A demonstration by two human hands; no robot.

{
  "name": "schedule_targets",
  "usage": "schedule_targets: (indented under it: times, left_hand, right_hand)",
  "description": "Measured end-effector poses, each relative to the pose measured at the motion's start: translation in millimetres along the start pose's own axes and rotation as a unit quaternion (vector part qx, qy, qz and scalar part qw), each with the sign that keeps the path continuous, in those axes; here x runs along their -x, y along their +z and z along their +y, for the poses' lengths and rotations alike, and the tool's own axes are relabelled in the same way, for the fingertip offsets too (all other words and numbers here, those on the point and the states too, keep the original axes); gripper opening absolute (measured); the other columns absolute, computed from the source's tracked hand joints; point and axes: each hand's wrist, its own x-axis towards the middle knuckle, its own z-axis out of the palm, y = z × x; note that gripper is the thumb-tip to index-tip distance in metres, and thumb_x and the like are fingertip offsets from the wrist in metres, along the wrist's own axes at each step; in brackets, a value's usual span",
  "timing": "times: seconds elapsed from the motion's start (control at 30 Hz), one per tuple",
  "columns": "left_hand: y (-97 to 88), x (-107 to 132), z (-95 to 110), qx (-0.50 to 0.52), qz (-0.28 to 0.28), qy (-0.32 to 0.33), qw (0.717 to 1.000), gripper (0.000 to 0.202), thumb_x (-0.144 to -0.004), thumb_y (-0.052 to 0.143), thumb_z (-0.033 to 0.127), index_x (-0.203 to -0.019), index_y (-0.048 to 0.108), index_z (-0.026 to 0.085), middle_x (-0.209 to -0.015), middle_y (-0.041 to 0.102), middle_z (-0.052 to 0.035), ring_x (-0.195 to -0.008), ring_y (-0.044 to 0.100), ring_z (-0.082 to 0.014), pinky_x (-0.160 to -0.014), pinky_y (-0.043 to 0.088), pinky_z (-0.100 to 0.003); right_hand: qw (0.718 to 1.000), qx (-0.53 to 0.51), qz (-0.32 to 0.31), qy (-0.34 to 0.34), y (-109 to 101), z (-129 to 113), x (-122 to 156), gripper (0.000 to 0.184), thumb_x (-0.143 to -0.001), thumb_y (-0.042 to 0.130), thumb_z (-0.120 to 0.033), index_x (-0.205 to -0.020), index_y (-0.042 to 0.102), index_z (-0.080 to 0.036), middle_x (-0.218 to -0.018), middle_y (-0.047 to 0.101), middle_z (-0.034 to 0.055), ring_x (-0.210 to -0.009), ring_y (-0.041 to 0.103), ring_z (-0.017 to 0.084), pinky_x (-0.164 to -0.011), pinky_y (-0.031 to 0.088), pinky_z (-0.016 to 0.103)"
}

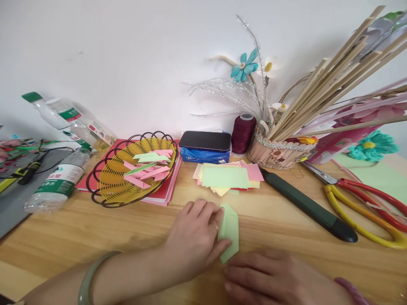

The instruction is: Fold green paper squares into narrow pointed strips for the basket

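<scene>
A light green folded paper lies on the wooden table near the front edge. My left hand rests on the paper's left side, fingers stretched flat and thumb pressing its lower edge. My right hand lies just below the paper, fingers flat on the table and touching its lower tip. A stack of coloured paper sheets sits just behind the folded piece.
A yellow and black wire basket with folded pink and green strips stands at left, by plastic bottles. A phone, maroon thread spool, stick-filled craft pot, dark cutter and yellow-red scissors lie behind and right.
</scene>
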Motion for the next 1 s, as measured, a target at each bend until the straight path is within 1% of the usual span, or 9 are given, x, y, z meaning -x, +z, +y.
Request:
schedule_targets:
  times: [0.07,0.13,0.2,0.3,0.37,0.5,0.67,0.87,1.0]
  left_hand:
    - [0.1,-1.4,-2.5,0.041,-0.008,0.02,0.999,0.039,-0.08,0.06,0.035,-0.112,0.054,0.013,-0.101,0.057,-0.0077,-0.093,0.046,-0.0242,-0.077,0.041,-0.038]
    - [0.5,-2.0,-5.9,0.092,-0.011,0.043,0.995,0.035,-0.081,0.06,0.032,-0.114,0.053,0.018,-0.103,0.059,-0.0042,-0.094,0.046,-0.0216,-0.08,0.04,-0.036]
    - [0.8,-2.5,-9.0,0.142,-0.022,0.057,0.988,0.032,-0.082,0.06,0.028,-0.113,0.053,0.022,-0.104,0.061,-0.0004,-0.093,0.046,-0.0187,-0.082,0.039,-0.033]
    - [0.6,-3.0,-11.0,0.177,-0.019,0.061,0.982,0.038,-0.079,0.064,0.027,-0.115,0.051,0.023,-0.106,0.061,0.0003,-0.094,0.046,-0.018,-0.085,0.039,-0.032]
    - [0.8,-2.8,-10.8,0.164,0.012,0.047,0.985,0.04,-0.077,0.066,0.027,-0.114,0.052,0.021,-0.109,0.059,-0.0031,-0.096,0.045,-0.0201,-0.084,0.039,-0.034]
    - [2.9,-1.6,-10.8,0.132,0.088,0.054,0.986,0.008,-0.081,0.06,0.023,-0.088,0.061,0.019,-0.091,0.062,-0.0025,-0.085,0.047,-0.0182,-0.074,0.039,-0.031]
    - [4.3,0.0,-12.6,0.108,0.11,0.092,0.984,0.013,-0.08,0.062,0.031,-0.084,0.061,0.018,-0.083,0.063,0.0001,-0.08,0.049,-0.0165,-0.069,0.036,-0.031]
    - [6.7,1.1,-11.3,0.015,0.178,0.142,0.974,0.006,-0.083,0.056,0.02,-0.08,0.06,0.016,-0.072,0.065,0.0008,-0.077,0.054,-0.0147,-0.066,0.033,-0.03]
    - [8.5,0.0,-9.8,0.055,0.19,0.106,0.974,0.008,-0.082,0.055,0.014,-0.075,0.058,0.017,-0.069,0.065,0.0025,-0.074,0.054,-0.0135,-0.065,0.034,-0.029]
  right_hand:
    - [0.998,-0.049,0.01,-0.038,-0.7,6.4,1.1,0.03,-0.094,0.03,-0.022,-0.109,0.055,-0.018,-0.097,0.066,0.0021,-0.094,0.057,0.01,-0.078,0.046,0.018]
    - [0.997,-0.02,0.029,0.062,-0.3,16.9,4.5,0.03,-0.089,0.037,-0.016,-0.115,0.052,-0.016,-0.104,0.063,0.0076,-0.099,0.056,0.015,-0.082,0.048,0.027]
    - [0.992,0.005,0.027,0.123,2.3,27.2,7.7,0.034,-0.086,0.041,-0.014,-0.119,0.049,-0.016,-0.109,0.06,0.0096,-0.103,0.054,0.018,-0.084,0.048,0.033]
    - [0.995,0.02,0.03,0.098,7.6,36.2,9.8,0.03,-0.086,0.044,-0.016,-0.115,0.052,-0.015,-0.11,0.061,0.0091,-0.105,0.053,0.019,-0.087,0.047,0.036]
    - [0.995,0.045,0.044,0.073,9.8,37.7,10.2,0.025,-0.086,0.046,-0.017,-0.109,0.056,-0.015,-0.106,0.063,0.0081,-0.101,0.055,0.019,-0.086,0.048,0.036]
    - [0.991,0.103,0.047,0.073,9.6,38.0,11.9,0.023,-0.087,0.045,-0.018,-0.103,0.061,-0.015,-0.104,0.065,0.0068,-0.098,0.056,0.021,-0.083,0.048,0.037]
    - [0.987,0.12,0.042,0.097,7.2,40.2,14.2,0.025,-0.089,0.044,-0.026,-0.104,0.061,-0.015,-0.1,0.064,0.0082,-0.096,0.056,0.022,-0.078,0.048,0.037]
    - [0.99,0.104,0.057,0.082,7.9,40.8,16.9,0.024,-0.089,0.045,-0.022,-0.107,0.057,-0.011,-0.089,0.063,0.0074,-0.085,0.056,0.019,-0.076,0.047,0.035]
    - [0.992,0.042,0.036,0.113,6.2,41.5,17.3,0.015,-0.089,0.043,-0.018,-0.093,0.058,-0.016,-0.088,0.061,0.0052,-0.082,0.055,0.017,-0.073,0.046,0.033]
